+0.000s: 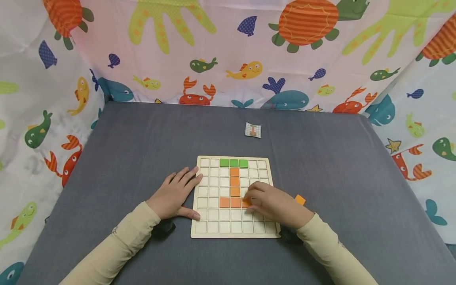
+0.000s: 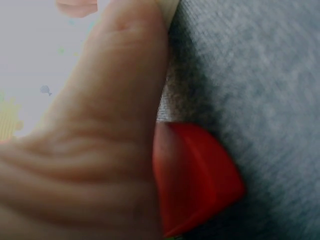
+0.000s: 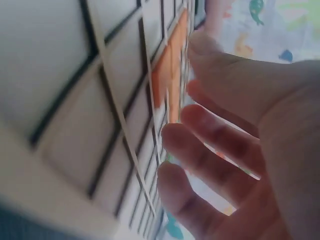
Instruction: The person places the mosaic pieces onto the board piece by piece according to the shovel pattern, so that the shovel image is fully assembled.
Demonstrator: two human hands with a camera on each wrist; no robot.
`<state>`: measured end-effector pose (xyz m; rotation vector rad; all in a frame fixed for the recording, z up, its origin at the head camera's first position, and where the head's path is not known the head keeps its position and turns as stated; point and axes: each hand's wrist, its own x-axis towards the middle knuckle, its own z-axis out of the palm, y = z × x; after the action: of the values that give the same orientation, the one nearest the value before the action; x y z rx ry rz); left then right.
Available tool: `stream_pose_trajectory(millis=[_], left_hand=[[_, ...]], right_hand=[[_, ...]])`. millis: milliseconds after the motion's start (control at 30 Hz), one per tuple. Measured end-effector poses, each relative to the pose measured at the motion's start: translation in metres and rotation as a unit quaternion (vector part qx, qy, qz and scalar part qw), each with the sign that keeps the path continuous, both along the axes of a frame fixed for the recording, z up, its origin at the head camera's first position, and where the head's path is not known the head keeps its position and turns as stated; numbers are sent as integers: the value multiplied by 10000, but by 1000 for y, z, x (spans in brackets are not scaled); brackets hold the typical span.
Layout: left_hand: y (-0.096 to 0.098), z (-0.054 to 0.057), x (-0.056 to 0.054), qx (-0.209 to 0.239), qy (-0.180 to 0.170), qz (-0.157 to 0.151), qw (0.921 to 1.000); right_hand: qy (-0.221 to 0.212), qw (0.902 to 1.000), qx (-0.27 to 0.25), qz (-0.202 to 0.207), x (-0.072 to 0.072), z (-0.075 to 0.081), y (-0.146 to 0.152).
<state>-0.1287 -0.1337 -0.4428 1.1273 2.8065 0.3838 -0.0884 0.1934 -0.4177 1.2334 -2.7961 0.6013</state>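
A square wooden grid board (image 1: 206, 235) lies on the grey table, with green tiles (image 1: 233, 163) in its top row and orange tiles (image 1: 234, 181) running down from them to a short orange row. My left hand (image 1: 172, 196) rests at the board's left edge, fingers spread and thumb on the lower rim. Beside that thumb lies a red piece (image 2: 200, 175), mostly covered in the head view. My right hand (image 1: 272, 202) is over the board's right half, thumb and bent fingers pinching the orange tile (image 1: 246, 203) at the right end of the orange row.
Another orange tile (image 1: 300, 199) lies just right of the board, partly behind my right hand. A small card (image 1: 253, 130) with a grid pattern lies farther back on the table. A sea-animal printed curtain (image 1: 228, 43) encloses the back and sides.
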Motion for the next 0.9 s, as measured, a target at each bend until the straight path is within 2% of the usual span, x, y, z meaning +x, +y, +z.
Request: stream_pose_trajectory(millis=[133,267,400,467,600,900], left_hand=[[1,0,-1,-3,11,-19,10000],[1,2,-1,-2,-14,-38,10000],[0,5,0,51,-5,-55,10000],[0,6,1,55,-37,-41,10000],[0,5,1,29,-104,-16,9999],[0,-1,0,139,-36,-7,9999]], right_hand=[[116,9993,-10,-358,4,7,21],[364,9945,330,-924,11,16,50],[221,9835,700,-1654,20,20,75],[84,9791,782,-1878,23,19,83],[-17,9781,737,-1948,29,14,91],[139,9797,743,-1856,31,5,98]])
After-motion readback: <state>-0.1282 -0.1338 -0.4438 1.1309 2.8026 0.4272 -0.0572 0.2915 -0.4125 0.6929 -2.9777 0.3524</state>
